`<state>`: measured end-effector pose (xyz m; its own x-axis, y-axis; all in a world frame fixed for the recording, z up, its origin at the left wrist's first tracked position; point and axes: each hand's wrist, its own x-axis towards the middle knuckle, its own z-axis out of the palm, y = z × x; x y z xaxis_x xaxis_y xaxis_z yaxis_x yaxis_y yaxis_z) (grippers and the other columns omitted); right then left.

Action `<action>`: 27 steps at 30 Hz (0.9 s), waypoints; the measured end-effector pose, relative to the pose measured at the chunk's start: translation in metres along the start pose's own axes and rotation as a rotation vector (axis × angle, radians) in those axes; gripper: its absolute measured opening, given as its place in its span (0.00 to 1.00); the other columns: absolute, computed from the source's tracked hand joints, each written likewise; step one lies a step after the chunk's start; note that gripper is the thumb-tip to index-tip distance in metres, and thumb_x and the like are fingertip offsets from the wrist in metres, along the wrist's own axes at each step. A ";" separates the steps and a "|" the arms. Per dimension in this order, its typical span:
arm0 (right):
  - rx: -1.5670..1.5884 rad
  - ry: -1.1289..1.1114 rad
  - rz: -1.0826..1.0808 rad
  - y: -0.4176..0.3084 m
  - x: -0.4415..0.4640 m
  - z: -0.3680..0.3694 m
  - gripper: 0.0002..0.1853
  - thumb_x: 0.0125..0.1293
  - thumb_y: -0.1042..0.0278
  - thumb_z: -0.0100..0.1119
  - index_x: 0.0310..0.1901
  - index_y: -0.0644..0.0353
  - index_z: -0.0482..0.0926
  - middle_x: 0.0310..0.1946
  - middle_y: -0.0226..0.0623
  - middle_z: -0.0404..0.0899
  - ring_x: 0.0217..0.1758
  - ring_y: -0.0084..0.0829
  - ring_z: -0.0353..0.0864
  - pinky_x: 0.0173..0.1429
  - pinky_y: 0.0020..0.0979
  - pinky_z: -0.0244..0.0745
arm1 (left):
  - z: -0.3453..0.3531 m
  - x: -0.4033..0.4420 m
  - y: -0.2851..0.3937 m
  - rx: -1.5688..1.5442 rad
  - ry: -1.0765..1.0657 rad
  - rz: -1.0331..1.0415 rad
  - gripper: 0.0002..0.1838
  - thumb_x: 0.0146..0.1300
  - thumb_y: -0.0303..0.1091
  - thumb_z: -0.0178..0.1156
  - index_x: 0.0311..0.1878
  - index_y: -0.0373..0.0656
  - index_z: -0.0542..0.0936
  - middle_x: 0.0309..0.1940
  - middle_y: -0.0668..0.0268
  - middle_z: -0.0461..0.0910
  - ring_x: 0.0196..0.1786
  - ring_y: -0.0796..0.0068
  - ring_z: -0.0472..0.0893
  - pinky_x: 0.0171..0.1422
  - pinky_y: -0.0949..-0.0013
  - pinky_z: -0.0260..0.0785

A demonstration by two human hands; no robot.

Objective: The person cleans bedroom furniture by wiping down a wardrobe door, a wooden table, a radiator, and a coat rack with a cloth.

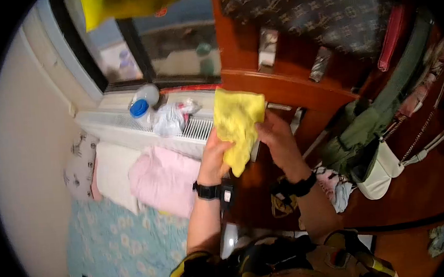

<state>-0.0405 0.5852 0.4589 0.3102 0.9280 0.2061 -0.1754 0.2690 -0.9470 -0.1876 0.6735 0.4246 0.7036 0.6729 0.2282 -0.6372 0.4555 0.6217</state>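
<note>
A yellow cleaning cloth (238,119) with grey smudges on it is held up in front of me, between my hands. My left hand (214,157) grips its lower left side, the thumb lying over the fabric. On the other side, my right hand (280,140) has its fingers closed at the cloth's right edge; some fingers are hidden behind it. Both wrists wear black bands. Behind the cloth are a white radiator (198,127) and a reddish-brown wooden cabinet (280,90).
A blue-lidded jar (139,109) and a crumpled plastic bag (169,120) rest on the radiator. Folded pink bedding (165,178) lies on the flowered bed (121,238) at left. A green bag (355,134), a white purse (376,179) and a patterned brown bag (321,10) are at right.
</note>
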 end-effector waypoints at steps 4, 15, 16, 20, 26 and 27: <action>0.129 0.184 -0.213 -0.008 0.003 -0.010 0.17 0.67 0.76 0.60 0.57 0.65 0.76 0.50 0.32 0.78 0.52 0.23 0.75 0.58 0.29 0.72 | 0.006 -0.004 -0.004 0.047 -0.016 -0.179 0.31 0.64 0.17 0.52 0.70 0.38 0.61 0.63 0.56 0.72 0.62 0.62 0.76 0.65 0.61 0.72; -0.891 -0.018 -0.606 -0.029 -0.010 -0.013 0.22 0.59 0.78 0.58 0.57 0.58 0.76 0.59 0.36 0.74 0.64 0.43 0.69 0.68 0.42 0.63 | 0.030 0.058 0.032 0.538 0.344 0.184 0.20 0.64 0.21 0.58 0.60 0.35 0.73 0.57 0.60 0.75 0.56 0.68 0.78 0.57 0.66 0.73; -0.837 0.015 -0.592 -0.032 -0.008 -0.018 0.22 0.60 0.77 0.58 0.57 0.58 0.76 0.59 0.37 0.74 0.65 0.43 0.69 0.69 0.42 0.63 | 0.017 0.077 0.048 0.815 0.326 0.444 0.19 0.60 0.18 0.58 0.56 0.35 0.75 0.53 0.59 0.76 0.54 0.65 0.77 0.56 0.65 0.72; -0.660 0.166 -0.466 -0.065 -0.009 -0.036 0.21 0.63 0.79 0.58 0.59 0.59 0.76 0.59 0.38 0.74 0.62 0.33 0.73 0.63 0.33 0.68 | 0.014 0.141 0.081 1.405 0.440 1.192 0.18 0.50 0.17 0.57 0.46 0.39 0.80 0.47 0.56 0.76 0.52 0.55 0.75 0.58 0.61 0.67; -0.492 0.359 -0.456 -0.085 -0.032 -0.070 0.17 0.68 0.83 0.53 0.57 0.65 0.77 0.54 0.35 0.77 0.56 0.24 0.76 0.56 0.21 0.70 | 0.017 0.147 -0.008 1.687 0.278 1.061 0.17 0.45 0.20 0.62 0.42 0.40 0.79 0.45 0.58 0.75 0.50 0.52 0.73 0.56 0.56 0.66; -0.508 0.381 -0.443 -0.083 -0.031 -0.075 0.16 0.69 0.83 0.53 0.57 0.65 0.77 0.54 0.35 0.77 0.56 0.24 0.76 0.56 0.21 0.70 | 0.024 0.147 -0.017 1.697 0.271 1.054 0.17 0.44 0.22 0.64 0.42 0.40 0.80 0.46 0.58 0.75 0.49 0.52 0.72 0.56 0.56 0.66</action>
<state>0.0347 0.5150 0.5132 0.5672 0.5840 0.5807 0.4621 0.3580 -0.8113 -0.0660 0.7510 0.4654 0.1659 0.3848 0.9080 0.3105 -0.8943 0.3222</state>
